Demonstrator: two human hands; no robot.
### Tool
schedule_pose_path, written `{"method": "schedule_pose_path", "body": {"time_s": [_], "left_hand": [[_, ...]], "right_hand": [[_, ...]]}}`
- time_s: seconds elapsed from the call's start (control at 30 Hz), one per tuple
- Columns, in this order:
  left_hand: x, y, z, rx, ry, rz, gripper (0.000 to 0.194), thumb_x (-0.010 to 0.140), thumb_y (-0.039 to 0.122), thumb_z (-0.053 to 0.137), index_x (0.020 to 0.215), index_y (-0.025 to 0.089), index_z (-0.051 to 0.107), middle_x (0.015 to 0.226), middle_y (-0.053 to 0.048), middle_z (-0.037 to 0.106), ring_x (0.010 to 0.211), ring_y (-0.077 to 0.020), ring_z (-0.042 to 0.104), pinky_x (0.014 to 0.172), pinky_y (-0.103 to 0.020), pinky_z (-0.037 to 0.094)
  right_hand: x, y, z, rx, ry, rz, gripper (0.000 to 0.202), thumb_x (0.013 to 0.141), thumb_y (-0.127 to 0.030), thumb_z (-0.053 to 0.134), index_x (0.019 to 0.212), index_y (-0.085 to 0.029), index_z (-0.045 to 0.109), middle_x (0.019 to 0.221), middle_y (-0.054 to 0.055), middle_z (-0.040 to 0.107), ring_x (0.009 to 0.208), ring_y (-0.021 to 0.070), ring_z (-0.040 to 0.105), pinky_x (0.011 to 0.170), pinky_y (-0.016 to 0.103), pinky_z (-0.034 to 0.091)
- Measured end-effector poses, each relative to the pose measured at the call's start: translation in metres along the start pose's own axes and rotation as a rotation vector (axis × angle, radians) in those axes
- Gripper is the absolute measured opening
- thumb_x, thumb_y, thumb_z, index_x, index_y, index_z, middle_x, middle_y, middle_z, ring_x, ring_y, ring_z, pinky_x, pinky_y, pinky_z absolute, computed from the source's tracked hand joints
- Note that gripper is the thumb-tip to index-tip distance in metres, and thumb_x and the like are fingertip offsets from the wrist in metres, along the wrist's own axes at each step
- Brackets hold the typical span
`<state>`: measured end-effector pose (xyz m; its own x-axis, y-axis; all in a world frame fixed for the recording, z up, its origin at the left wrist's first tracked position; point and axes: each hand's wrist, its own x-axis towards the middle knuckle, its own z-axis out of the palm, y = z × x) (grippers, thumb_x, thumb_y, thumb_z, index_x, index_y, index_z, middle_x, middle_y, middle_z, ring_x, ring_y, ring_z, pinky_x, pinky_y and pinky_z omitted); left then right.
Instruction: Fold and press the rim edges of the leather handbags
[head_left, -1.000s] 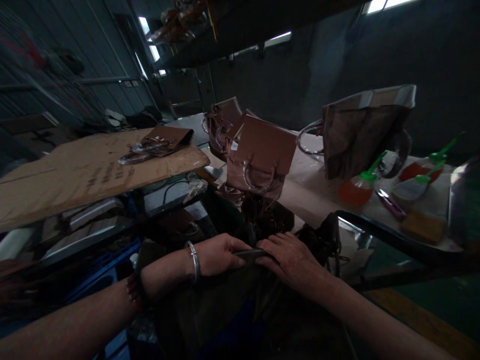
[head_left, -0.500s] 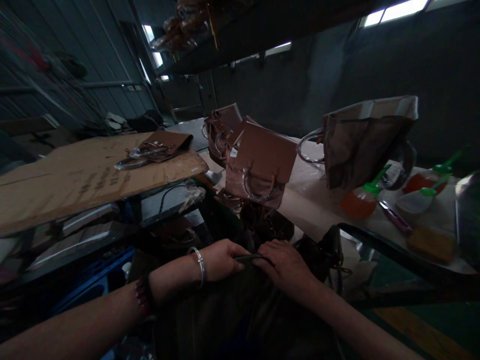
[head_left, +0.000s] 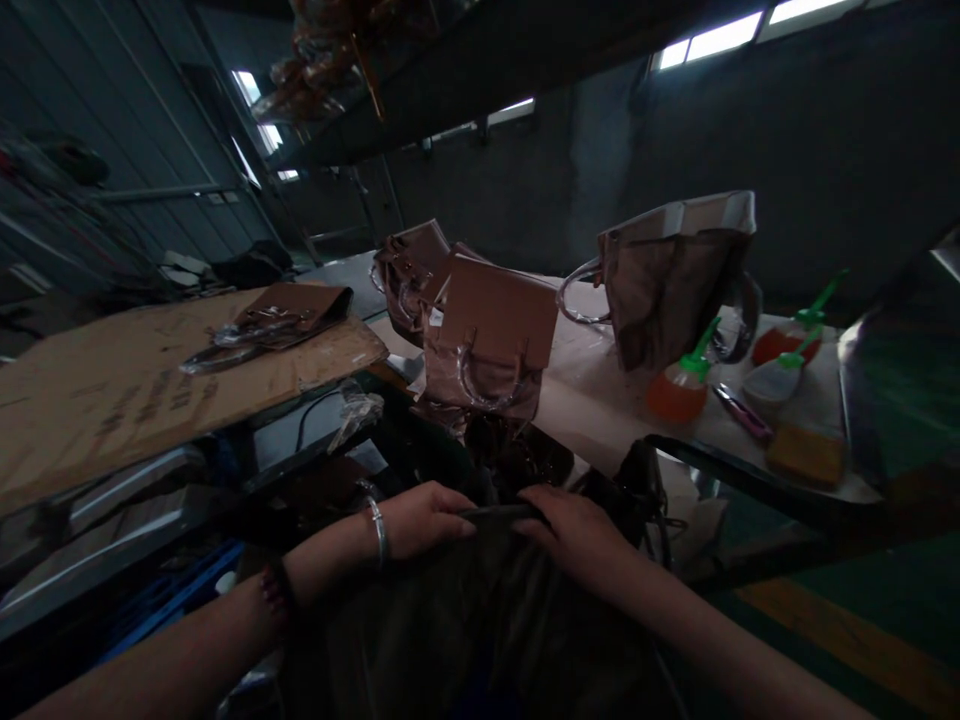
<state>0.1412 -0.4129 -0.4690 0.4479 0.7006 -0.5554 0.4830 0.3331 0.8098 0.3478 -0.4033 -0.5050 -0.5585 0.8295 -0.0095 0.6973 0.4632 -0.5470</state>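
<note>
My left hand [head_left: 424, 518], with a silver bangle on its wrist, pinches the upper edge of what looks like a dark bag [head_left: 480, 590] close in front of me. On the same edge, a little to the right, my right hand [head_left: 574, 528] is closed with its thumb below and fingers on top. A short stretch of the edge shows between the hands; the lower part is lost in shadow. Just beyond stands a brown handbag [head_left: 499, 310] with a plastic-wrapped handle. Dark bags or straps [head_left: 637, 490] lie beside my right forearm.
Another brown handbag [head_left: 667, 280] stands on the right-hand table, near green-topped bottles [head_left: 675, 392], a pink-handled cutter [head_left: 741, 412] and a yellow sponge [head_left: 806, 455]. At left, a cardboard sheet [head_left: 112, 400] carries a brown bag piece [head_left: 292, 305]. Wrapped items hang overhead.
The view has turned right, shifting the surroundings leftward. My hands have moved slightly apart along the dark bag's edge, exposing more of it; both keep their grip.
</note>
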Motion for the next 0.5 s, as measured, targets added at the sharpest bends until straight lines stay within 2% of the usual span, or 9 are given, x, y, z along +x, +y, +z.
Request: {"method": "schedule_pose_path", "body": {"time_s": [0.1, 0.17, 0.27, 0.33, 0.43, 0.5], "left_hand": [[0.003, 0.002, 0.000, 0.011, -0.015, 0.051, 0.045, 0.065, 0.023, 0.053, 0.109, 0.016, 0.052, 0.099, -0.002, 0.060, 0.091, -0.0196, 0.052, 0.079, -0.026, 0.040], [0.007, 0.003, 0.000, 0.013, -0.073, 0.080, 0.047, 0.066, 0.022, 0.052, 0.112, 0.018, 0.050, 0.103, -0.001, 0.058, 0.096, -0.0196, 0.050, 0.081, -0.026, 0.039], [0.015, 0.002, 0.000, 0.046, -0.141, 0.065, 0.041, 0.068, 0.027, 0.052, 0.107, 0.015, 0.054, 0.097, -0.002, 0.061, 0.088, -0.0202, 0.053, 0.076, -0.026, 0.041], [0.020, 0.002, 0.000, 0.097, -0.105, 0.057, 0.038, 0.069, 0.031, 0.052, 0.102, 0.013, 0.058, 0.089, -0.003, 0.062, 0.079, -0.0192, 0.055, 0.070, -0.025, 0.042], [0.027, 0.003, 0.000, 0.172, -0.036, 0.077, 0.035, 0.069, 0.033, 0.049, 0.094, 0.011, 0.061, 0.078, -0.002, 0.062, 0.070, -0.0164, 0.054, 0.063, -0.022, 0.041], [0.031, 0.004, -0.001, 0.194, -0.006, 0.071, 0.032, 0.067, 0.032, 0.049, 0.087, 0.011, 0.062, 0.071, -0.001, 0.060, 0.065, -0.0149, 0.052, 0.060, -0.021, 0.040]], "right_hand": [[0.002, 0.001, -0.001, 0.062, -0.053, 0.016, 0.020, 0.079, -0.030, 0.045, 0.093, -0.020, 0.056, 0.091, 0.004, 0.061, 0.083, 0.0182, 0.055, 0.070, 0.026, 0.040], [0.003, 0.000, -0.002, 0.066, -0.061, 0.010, 0.019, 0.079, -0.028, 0.045, 0.090, -0.020, 0.057, 0.090, 0.004, 0.061, 0.083, 0.0183, 0.056, 0.070, 0.026, 0.040], [0.003, 0.001, -0.003, 0.083, -0.082, -0.006, 0.019, 0.080, -0.025, 0.042, 0.090, -0.019, 0.058, 0.088, 0.004, 0.062, 0.083, 0.0183, 0.056, 0.071, 0.028, 0.040], [0.002, 0.004, -0.003, 0.120, -0.086, -0.039, 0.021, 0.080, -0.023, 0.042, 0.094, -0.019, 0.056, 0.091, 0.004, 0.061, 0.085, 0.0179, 0.055, 0.074, 0.028, 0.040], [0.002, 0.005, 0.000, 0.134, 0.065, -0.096, 0.030, 0.079, -0.021, 0.046, 0.109, -0.017, 0.048, 0.106, 0.006, 0.054, 0.098, 0.0178, 0.048, 0.084, 0.031, 0.037], [-0.002, 0.002, 0.002, 0.024, 0.212, -0.099, 0.028, 0.079, -0.019, 0.046, 0.107, -0.015, 0.047, 0.105, 0.009, 0.053, 0.099, 0.0190, 0.045, 0.086, 0.033, 0.035]]}}
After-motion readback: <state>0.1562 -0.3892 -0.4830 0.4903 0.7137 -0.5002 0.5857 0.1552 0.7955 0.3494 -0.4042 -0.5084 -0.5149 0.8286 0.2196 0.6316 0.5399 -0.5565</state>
